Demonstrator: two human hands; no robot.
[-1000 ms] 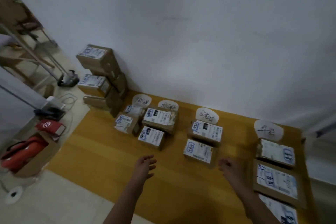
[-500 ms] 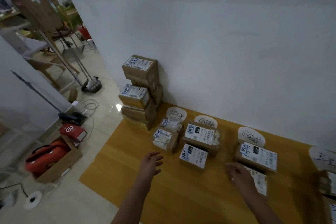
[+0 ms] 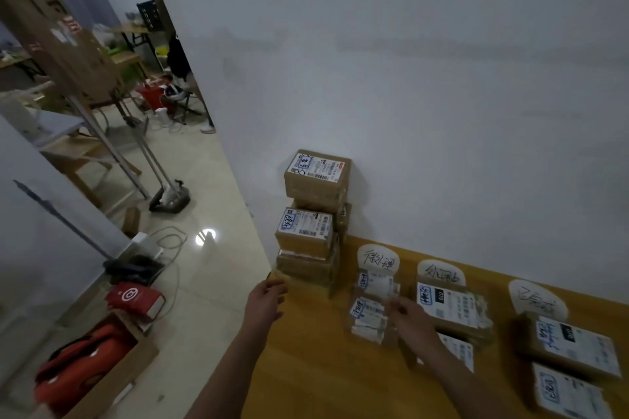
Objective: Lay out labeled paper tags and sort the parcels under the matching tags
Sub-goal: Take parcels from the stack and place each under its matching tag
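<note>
Three round white paper tags with handwriting lie along the wall on a yellow mat (image 3: 316, 360): the left tag (image 3: 377, 258), the middle tag (image 3: 440, 274) and the right tag (image 3: 536, 296). Labelled cardboard parcels lie in columns below each tag, such as the small parcel (image 3: 369, 316) under the left tag. A stack of unsorted parcels (image 3: 311, 218) stands against the wall at the mat's left end. My left hand (image 3: 267, 299) hovers open just in front of that stack. My right hand (image 3: 408, 315) is over the mat beside the small parcel, fingers loosely spread, holding nothing.
Left of the mat is tiled floor with cables, a red book (image 3: 136, 299), a cardboard box holding a red bag (image 3: 88, 364) and metal stand legs (image 3: 170, 197). A white wall (image 3: 408, 112) runs behind the parcels. A person sits far back in the room.
The view has swung left, bringing the parcel stack nearer the centre. Both hands have moved left and forward toward the stack and the left column of parcels.
</note>
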